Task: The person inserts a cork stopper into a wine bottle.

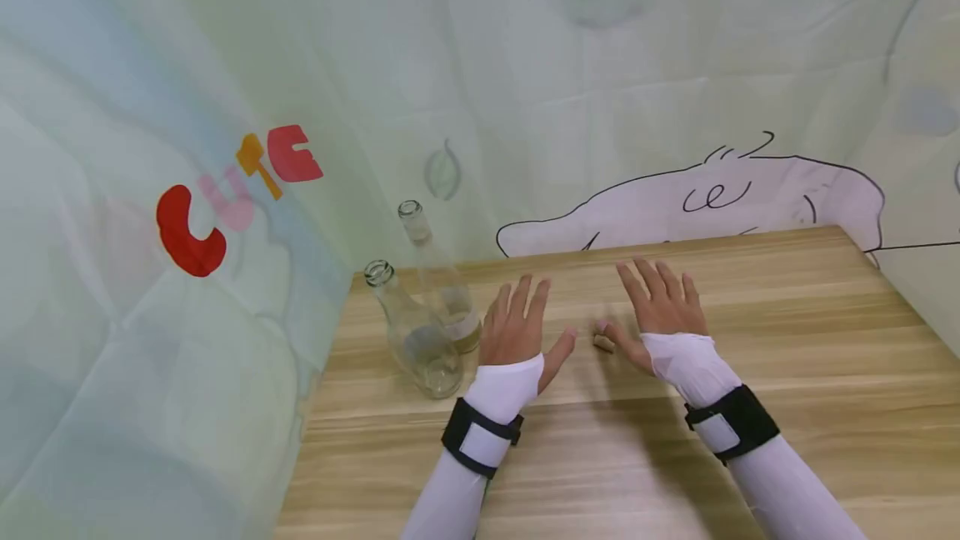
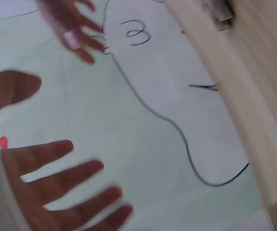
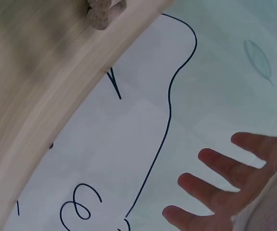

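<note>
My left hand [image 1: 513, 332] is held over the table with its fingers spread, nothing in its grasp. To its left stand two clear glass bottles, a nearer bottle [image 1: 408, 327] and a farther bottle [image 1: 438, 277] with a pale band near its base; both mouths show no stopper. My right hand [image 1: 663, 307] also hovers with straight, spread fingers and holds nothing. Between the hands, close by the right thumb in the head view, lie small brown cork stoppers [image 1: 603, 342]. The right wrist view shows the corks [image 3: 101, 15] at its top edge.
The wood-grain table [image 1: 810, 340] reaches back to a pale curtain [image 1: 480, 107] printed with a line-drawn figure. Along the left side hangs more curtain with coloured letters [image 1: 191, 232]. Both forearms wear black wrist straps [image 1: 480, 437].
</note>
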The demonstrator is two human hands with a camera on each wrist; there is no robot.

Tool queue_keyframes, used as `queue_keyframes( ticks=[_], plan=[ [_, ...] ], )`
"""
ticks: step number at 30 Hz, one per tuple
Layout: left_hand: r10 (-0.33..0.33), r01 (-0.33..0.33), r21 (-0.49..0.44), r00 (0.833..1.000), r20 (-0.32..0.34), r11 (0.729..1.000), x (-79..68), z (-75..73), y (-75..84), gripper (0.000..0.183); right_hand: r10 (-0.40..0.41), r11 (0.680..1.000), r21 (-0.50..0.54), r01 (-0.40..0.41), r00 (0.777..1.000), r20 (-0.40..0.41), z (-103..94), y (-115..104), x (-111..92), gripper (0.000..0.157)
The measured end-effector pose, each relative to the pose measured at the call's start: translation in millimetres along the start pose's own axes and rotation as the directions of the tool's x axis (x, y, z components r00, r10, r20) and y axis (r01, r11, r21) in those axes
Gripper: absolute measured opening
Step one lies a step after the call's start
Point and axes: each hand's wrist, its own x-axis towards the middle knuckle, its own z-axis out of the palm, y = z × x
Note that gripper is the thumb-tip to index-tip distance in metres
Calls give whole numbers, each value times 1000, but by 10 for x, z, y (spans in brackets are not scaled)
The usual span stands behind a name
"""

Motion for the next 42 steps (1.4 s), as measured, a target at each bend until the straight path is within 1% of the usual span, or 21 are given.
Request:
queue_keyframes(
  ticks=[2,4,6,7,10,11,12,13,14,17,18,19,20,21,23,25,28,32,35,39,42],
  plan=[
    [22,-35,-82,989,-149,996,-33,-161,-48,43,14,999,42,-13,999,-41,-2,9,-4,70],
    [25,-71,-139,951,-309,988,-83,-350,-134,22,29,996,84,-22,996,-84,-5,31,-11,57],
    [-13,-75,-174,890,-455,982,-157,-556,-258,6,41,994,108,-29,993,-114,-9,60,-22,44],
    [-47,-56,-183,856,-515,981,-199,-660,-329,6,49,993,115,-35,991,-122,-11,76,-27,38],
    [-201,40,-253,732,-651,967,-314,-927,-555,11,76,989,137,-59,990,-122,-15,129,-40,29],
    [-254,72,-288,703,-665,955,-337,-995,-623,10,84,988,140,-68,989,-118,-16,145,-41,28],
    [-305,102,-328,686,-660,939,-348,-1047,-686,13,92,987,144,-75,989,-115,-17,161,-42,28],
    [-357,136,-370,683,-638,919,-351,-1081,-741,21,98,986,147,-82,989,-111,-19,174,-42,28],
    [-406,162,-420,693,-596,893,-348,-1098,-789,32,103,985,148,-87,989,-107,-19,185,-42,29],
    [-513,258,-553,772,-375,792,-327,-1065,-890,65,119,982,160,-104,989,-86,-11,202,-52,30],
    [-535,291,-587,791,-296,756,-322,-1028,-911,72,123,980,166,-109,989,-77,-5,203,-59,30],
    [-552,321,-615,802,-228,720,-317,-987,-927,76,127,979,172,-113,990,-68,1,203,-65,30],
    [-565,348,-630,805,-179,695,-318,-945,-939,77,130,977,177,-118,990,-60,9,204,-73,30],
    [-572,368,-634,807,-147,681,-316,-907,-946,75,133,976,183,-121,990,-53,18,204,-80,30],
    [-572,375,-634,809,-133,677,-315,-843,-958,66,136,974,191,-125,990,-45,30,206,-90,30],
    [-562,355,-633,813,-155,688,-309,-805,-965,55,141,972,196,-129,989,-48,35,211,-93,30],
    [-527,305,-631,827,-196,714,-298,-778,-973,41,148,970,202,-134,987,-56,32,221,-91,30],
    [-494,258,-648,843,-211,717,-277,-764,-973,27,146,971,202,-130,987,-62,25,224,-83,30],
    [-487,244,-656,847,-214,714,-267,-766,-957,22,141,972,200,-126,988,-59,28,216,-81,30],
    [-494,263,-643,845,-206,719,-296,-758,-937,21,140,972,200,-126,989,-57,41,208,-85,30],
    [-482,261,-654,857,-181,710,-344,-680,-962,20,139,972,200,-126,989,-55,54,210,-86,30]
  ],
)
